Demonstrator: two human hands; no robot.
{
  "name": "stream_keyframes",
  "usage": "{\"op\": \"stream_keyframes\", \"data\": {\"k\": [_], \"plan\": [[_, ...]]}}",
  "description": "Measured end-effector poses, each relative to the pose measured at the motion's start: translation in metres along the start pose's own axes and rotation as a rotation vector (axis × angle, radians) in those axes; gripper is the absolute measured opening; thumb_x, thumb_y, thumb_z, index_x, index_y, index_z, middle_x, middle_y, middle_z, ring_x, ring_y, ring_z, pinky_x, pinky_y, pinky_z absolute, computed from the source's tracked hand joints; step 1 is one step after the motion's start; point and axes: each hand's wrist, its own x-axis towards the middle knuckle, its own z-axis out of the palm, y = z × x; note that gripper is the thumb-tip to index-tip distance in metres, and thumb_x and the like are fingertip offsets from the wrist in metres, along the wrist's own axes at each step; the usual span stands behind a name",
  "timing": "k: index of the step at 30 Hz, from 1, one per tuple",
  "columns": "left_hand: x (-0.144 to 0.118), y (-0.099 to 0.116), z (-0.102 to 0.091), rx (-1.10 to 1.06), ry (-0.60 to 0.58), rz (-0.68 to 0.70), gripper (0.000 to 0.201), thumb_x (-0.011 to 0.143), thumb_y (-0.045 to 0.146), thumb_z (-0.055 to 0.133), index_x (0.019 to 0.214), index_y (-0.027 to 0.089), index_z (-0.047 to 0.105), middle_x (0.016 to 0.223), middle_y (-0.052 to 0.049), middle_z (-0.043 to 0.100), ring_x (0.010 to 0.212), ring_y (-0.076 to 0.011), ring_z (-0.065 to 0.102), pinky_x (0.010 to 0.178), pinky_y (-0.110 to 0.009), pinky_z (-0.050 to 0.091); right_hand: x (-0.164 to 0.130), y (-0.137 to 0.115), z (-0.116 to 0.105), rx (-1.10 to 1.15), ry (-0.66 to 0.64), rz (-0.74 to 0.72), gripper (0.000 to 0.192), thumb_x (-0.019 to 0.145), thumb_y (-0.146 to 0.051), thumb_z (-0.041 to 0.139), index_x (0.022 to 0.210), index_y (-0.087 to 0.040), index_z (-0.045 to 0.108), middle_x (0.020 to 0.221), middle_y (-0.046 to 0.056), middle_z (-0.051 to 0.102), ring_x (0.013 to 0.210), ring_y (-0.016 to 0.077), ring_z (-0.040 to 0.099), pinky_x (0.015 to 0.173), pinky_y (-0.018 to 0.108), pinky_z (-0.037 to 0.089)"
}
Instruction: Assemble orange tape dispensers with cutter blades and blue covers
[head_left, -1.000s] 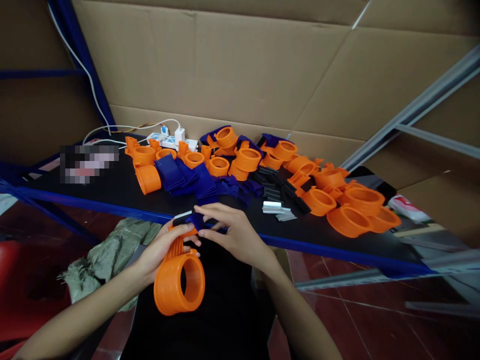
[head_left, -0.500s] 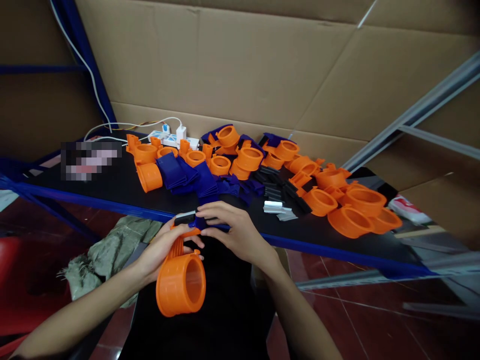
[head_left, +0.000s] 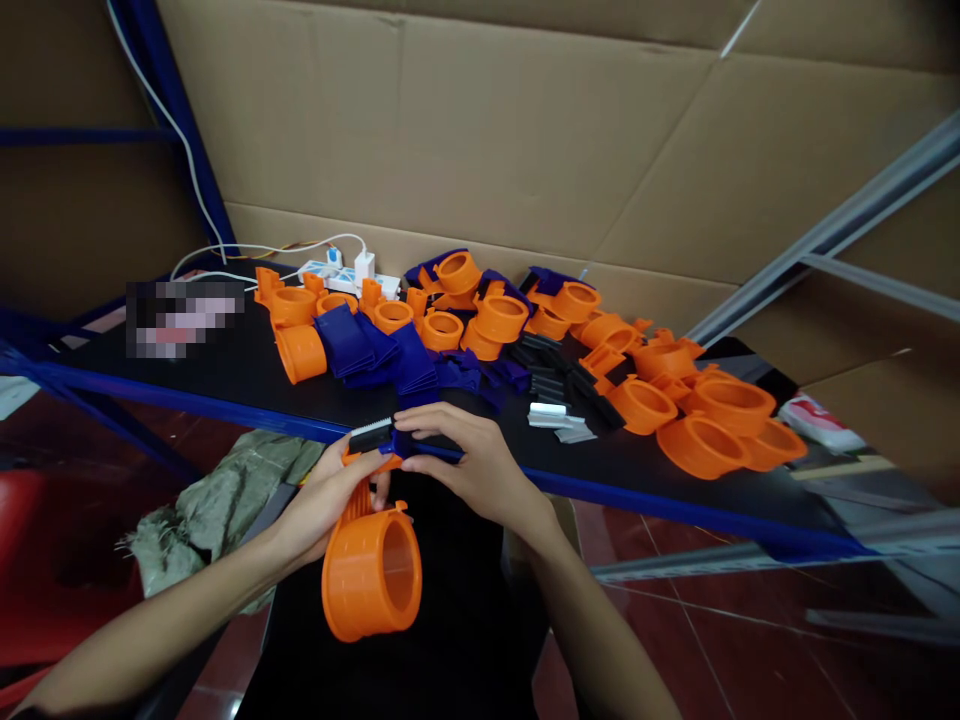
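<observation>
Your left hand (head_left: pixel 322 505) gripped the orange piece (head_left: pixel 360 580), its long axis running from the black toothed strip (head_left: pixel 371 436) near the tabletop (head_left: pixel 225 380) edge down toward your lap. Your right hand (head_left: pixel 476 455) bracketed the blue part (head_left: pixel 400 440) at that upper end; whether it pinched, I couldn't tell.

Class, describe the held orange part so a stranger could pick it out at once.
Start at the black table, then find the left hand in front of its near edge. That hand grips the orange part near its upper end, its ring hanging below. Unlike the orange rings on the table, it is held in mid-air.
</observation>
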Motion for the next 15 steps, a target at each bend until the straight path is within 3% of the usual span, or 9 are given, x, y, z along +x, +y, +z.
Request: {"op": "stream_keyframes", "data": {"k": [3,8,15], "plan": [[-0.001,-0.003,-0.003,0.087,-0.035,0.066,0.026,0.086,0.031,0.069,0.105,0.019,0.056,0.055,0.006,0.054,0.046,-0.0093,0.047,0.057,-0.028,0.055,-0.002,-0.003,-0.002,0.000,0.001,-0.025,0.026,0.087,-0.023,0.071,0.113,-0.023,0.067,0.123,0.008,0.069,0.112,0.0202,0.065,0.095,0.036,0.056],[-0.001,-0.004,-0.009,0.261,-0.092,0.188,0.028,0.091,0.034,0.064,0.112,0.020,0.051,0.061,0.005,0.060,0.053,-0.0115,0.056,0.060,-0.025,0.051,-0.005,-0.008,-0.001,-0.054,0.043,-0.103,0.013,0.087,-0.019,0.071,0.100,-0.019,0.068,0.122,0.011,0.069,0.112,0.0218,0.067,0.097,0.037,0.056],[-0.004,-0.001,-0.012,0.338,-0.184,0.231,0.023,0.095,0.032,0.060,0.112,0.021,0.049,0.068,0.002,0.066,0.061,-0.0138,0.064,0.065,-0.027,0.053,-0.012,-0.025,-0.004,-0.189,-0.021,-0.129,0.009,0.092,-0.016,0.065,0.099,-0.019,0.069,0.125,0.011,0.068,0.116,0.0192,0.065,0.100,0.033,0.054]]}}
